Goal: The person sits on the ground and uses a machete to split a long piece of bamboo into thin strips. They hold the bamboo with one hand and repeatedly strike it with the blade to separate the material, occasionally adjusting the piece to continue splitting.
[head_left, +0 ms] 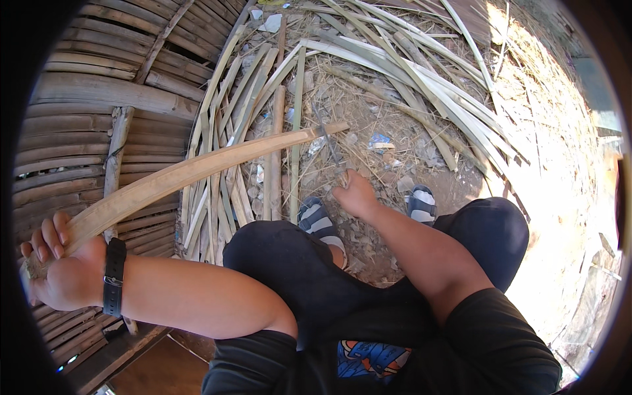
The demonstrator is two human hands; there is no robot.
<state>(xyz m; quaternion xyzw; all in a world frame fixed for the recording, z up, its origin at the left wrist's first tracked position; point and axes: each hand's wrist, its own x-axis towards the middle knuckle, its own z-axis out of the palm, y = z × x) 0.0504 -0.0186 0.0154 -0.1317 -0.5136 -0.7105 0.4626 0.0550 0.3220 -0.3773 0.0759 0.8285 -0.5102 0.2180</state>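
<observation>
A long, wide bamboo strip [197, 168] spans from the far left toward the middle, looking bent in this view. At its left end my left hand [69, 276], with a black band at the wrist, is closed around it. My right hand [357, 196] is in a fist in front of my knees, gripping a knife [330, 146]; most of the handle is hidden in the fist. The thin dark blade points away from me and crosses the strip near its right end. I cannot tell how deep the blade sits in the bamboo.
Split bamboo strips [214, 148] lie heaped along the slatted bamboo wall [76, 141] at left. More pale strips [428, 82] fan out at the back right. My sandalled feet [319, 220] rest on dirt ground littered with shavings and scraps. Bright sunlight washes out the right side.
</observation>
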